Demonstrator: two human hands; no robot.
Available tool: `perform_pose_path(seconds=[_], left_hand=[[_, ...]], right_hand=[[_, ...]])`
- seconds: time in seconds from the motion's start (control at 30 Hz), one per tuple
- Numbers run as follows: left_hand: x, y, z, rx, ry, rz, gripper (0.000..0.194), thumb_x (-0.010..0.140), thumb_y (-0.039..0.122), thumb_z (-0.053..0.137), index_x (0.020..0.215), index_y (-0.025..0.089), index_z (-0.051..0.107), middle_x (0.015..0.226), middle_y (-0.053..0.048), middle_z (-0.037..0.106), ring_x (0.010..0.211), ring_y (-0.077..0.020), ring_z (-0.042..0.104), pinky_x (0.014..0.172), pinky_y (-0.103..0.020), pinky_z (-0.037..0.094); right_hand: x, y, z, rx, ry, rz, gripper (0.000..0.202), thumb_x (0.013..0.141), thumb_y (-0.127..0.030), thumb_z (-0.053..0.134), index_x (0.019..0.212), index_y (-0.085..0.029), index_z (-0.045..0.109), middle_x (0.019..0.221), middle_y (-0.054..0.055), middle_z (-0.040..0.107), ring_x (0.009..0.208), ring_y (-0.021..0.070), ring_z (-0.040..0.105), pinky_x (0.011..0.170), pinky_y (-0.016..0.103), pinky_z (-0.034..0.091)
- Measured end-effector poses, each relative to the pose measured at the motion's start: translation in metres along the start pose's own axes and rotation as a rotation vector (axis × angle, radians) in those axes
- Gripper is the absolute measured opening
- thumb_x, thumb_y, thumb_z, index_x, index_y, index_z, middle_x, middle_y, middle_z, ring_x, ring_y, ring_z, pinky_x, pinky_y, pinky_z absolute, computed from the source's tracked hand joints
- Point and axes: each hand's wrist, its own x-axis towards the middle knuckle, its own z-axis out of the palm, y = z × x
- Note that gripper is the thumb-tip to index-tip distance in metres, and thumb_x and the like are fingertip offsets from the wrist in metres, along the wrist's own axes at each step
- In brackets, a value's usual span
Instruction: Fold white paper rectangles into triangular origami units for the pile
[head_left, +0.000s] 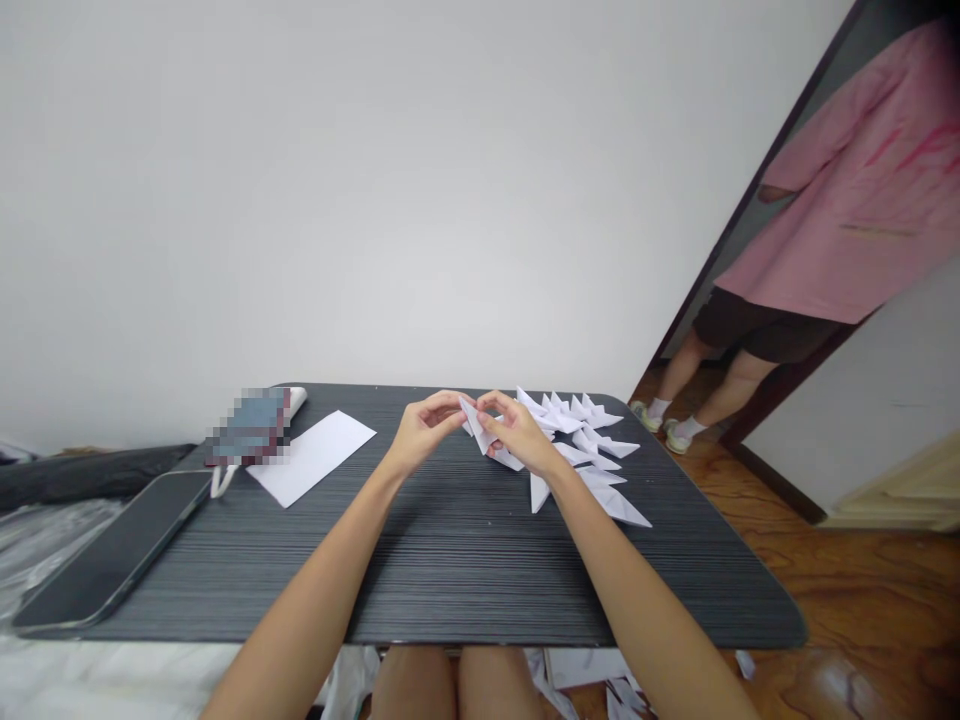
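A small folded white paper [478, 424] is held up between both hands above the far middle of the dark table. My left hand [428, 430] pinches its left side with thumb and fingers. On the other side, my right hand [517, 430] is closed on the same paper, with the thumb on its face. Several folded white paper boats [592, 445] lie grouped just right of my right hand. A flat white paper sheet [319, 460] rests on the table to the left, apart from my hands.
At the left of the dark table [480, 580] lie a black phone [112, 550] and a blurred device [251, 425] with a white cable [223, 480]. A person in a pink shirt [862, 190] stands at the right. Paper pieces [589, 668] lie below the front edge.
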Motion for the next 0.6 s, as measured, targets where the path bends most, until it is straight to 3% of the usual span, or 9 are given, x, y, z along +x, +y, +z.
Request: perform_pose_path(seconds=[0.2,0.37,0.47,0.6], left_hand=[[0.0,0.0,0.003,0.02,0.021,-0.046,0.017,0.068,0.025,0.06,0.077,0.01,0.06,0.083,-0.005,0.058,0.079,-0.0143,0.054,0.074,-0.027,0.042],[0.002,-0.004,-0.005,0.153,0.062,-0.235,0.022,0.068,0.033,0.058,0.069,0.012,0.051,0.068,0.0,0.055,0.057,-0.0078,0.049,0.052,-0.019,0.038],[-0.001,-0.004,-0.014,0.294,-0.005,-0.323,0.023,0.069,0.032,0.057,0.08,0.014,0.049,0.062,0.002,0.053,0.048,-0.0054,0.043,0.045,-0.016,0.031],[-0.018,-0.003,-0.025,0.604,-0.128,-0.294,0.02,0.071,0.026,0.052,0.088,0.017,0.051,0.063,0.003,0.052,0.048,-0.0059,0.043,0.048,-0.018,0.034]], right_hand=[[0.0,0.002,0.002,0.045,0.008,0.057,0.024,0.07,-0.038,0.056,0.079,-0.017,0.048,0.064,-0.003,0.05,0.047,0.0064,0.046,0.042,0.019,0.038],[0.001,0.007,0.0,0.032,0.011,0.108,0.021,0.067,-0.034,0.059,0.068,-0.014,0.05,0.061,-0.003,0.05,0.053,0.0062,0.045,0.05,0.018,0.036],[0.001,0.011,0.003,0.01,0.01,0.131,0.019,0.065,-0.028,0.059,0.074,-0.016,0.048,0.058,-0.005,0.05,0.049,0.0052,0.043,0.047,0.017,0.031],[0.0,0.023,0.018,-0.221,-0.077,0.104,0.012,0.066,-0.021,0.056,0.075,-0.015,0.052,0.053,-0.005,0.049,0.046,0.0056,0.042,0.045,0.017,0.03]])
